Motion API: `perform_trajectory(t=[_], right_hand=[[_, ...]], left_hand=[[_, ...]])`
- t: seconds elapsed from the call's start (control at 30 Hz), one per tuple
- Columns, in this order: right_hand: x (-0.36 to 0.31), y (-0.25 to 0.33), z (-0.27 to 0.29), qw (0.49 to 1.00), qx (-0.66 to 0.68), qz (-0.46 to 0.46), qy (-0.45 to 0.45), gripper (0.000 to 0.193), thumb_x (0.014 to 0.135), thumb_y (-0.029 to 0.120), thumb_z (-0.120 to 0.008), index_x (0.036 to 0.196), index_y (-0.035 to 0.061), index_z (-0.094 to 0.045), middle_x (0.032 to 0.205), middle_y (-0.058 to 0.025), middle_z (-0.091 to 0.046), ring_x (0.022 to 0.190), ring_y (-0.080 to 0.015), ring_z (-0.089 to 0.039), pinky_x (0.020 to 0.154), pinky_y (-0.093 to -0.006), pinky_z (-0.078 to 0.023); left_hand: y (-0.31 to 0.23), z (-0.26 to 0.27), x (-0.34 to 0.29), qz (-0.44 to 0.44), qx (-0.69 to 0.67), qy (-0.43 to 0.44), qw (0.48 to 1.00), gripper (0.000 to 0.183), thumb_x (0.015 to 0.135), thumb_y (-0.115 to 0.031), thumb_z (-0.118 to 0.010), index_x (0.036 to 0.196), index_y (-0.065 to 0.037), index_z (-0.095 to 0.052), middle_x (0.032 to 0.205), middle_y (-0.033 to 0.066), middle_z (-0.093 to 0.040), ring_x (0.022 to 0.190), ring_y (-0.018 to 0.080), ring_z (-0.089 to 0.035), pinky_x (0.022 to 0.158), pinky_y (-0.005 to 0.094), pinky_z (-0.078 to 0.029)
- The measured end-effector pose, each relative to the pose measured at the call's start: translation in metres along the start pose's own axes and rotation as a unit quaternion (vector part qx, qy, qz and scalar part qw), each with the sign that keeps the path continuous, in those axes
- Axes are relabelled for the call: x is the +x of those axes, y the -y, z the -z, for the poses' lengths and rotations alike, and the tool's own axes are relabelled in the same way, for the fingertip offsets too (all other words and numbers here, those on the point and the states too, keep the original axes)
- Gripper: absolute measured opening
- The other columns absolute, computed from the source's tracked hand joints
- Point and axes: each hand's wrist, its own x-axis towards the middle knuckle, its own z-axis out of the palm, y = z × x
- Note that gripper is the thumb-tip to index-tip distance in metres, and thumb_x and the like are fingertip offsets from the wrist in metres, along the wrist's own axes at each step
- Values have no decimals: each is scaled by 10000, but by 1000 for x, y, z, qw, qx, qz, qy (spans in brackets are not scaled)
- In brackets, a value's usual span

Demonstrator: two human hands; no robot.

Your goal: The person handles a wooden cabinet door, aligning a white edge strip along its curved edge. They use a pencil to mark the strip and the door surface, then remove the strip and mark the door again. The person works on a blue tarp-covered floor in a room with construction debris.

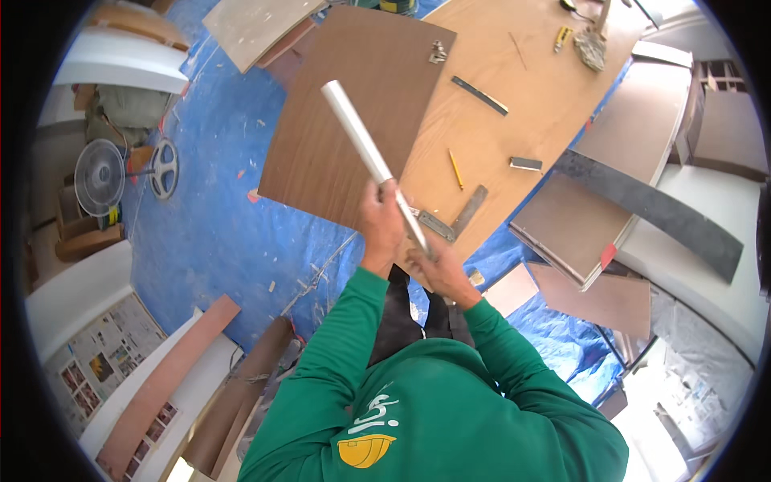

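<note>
Fingers of our left hand [381, 225] grip a silvery bar [356, 132] below its middle; those of our right hand [440, 269] clasp its lower end. We see it slant up leftward, in front of a brown panel [345, 72]. A yellow pencil [456, 169] and metal square [468, 214] lie nearby on the bench [530, 112].

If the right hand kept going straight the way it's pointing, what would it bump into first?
Beyond the silver bar already in its grip, the right hand would probably meet the left hand, though depth is hard to judge.
</note>
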Motion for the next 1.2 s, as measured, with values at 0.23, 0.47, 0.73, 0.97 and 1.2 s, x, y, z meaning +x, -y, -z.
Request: perform_trajectory(t=[0.23,0.47,0.73,0.97,1.2], right_hand=[[44,-84,192,821,-441,154,-329,374,1089,280,-723,1400,80,-667,1069,-260,-782,949,-467,-780,763,-600,-607],[90,-122,266,770,-540,182,-288,392,1046,144,-675,1430,68,-650,1166,-208,-703,1053,-443,-730,859,-548,-616],[130,-98,236,722,-609,112,-310,407,1014,183,-741,1401,72,-681,1268,-173,-735,1108,-431,-735,910,-549,-596],[153,4,51,933,-320,64,-152,265,1052,247,-774,1112,-7,-819,858,-156,-799,794,-240,-760,780,-384,-591],[176,105,-214,951,240,25,194,134,997,120,-842,994,6,-771,971,-82,-780,868,-149,-721,802,-328,-578]], left_hand=[[83,59,-42,-51,311,-13,949,703,1046,-332,-803,1601,38,-582,1381,250,-708,1309,363,-696,1125,456,-555],[135,245,-135,98,489,-140,856,584,1030,-350,-792,1456,41,-711,1425,290,-718,1313,424,-698,1128,501,-540],[157,336,-141,180,489,-200,830,653,1031,-463,-767,1457,29,-712,1438,293,-730,1361,449,-675,1153,521,-521],[192,399,-34,263,558,-68,784,796,1024,-529,-758,1607,-15,-587,1571,288,-648,1427,475,-640,1199,546,-502],[223,412,23,452,557,-77,692,909,1037,-635,-651,1694,-34,-467,1580,312,-620,1400,508,-658,1186,600,-516]])
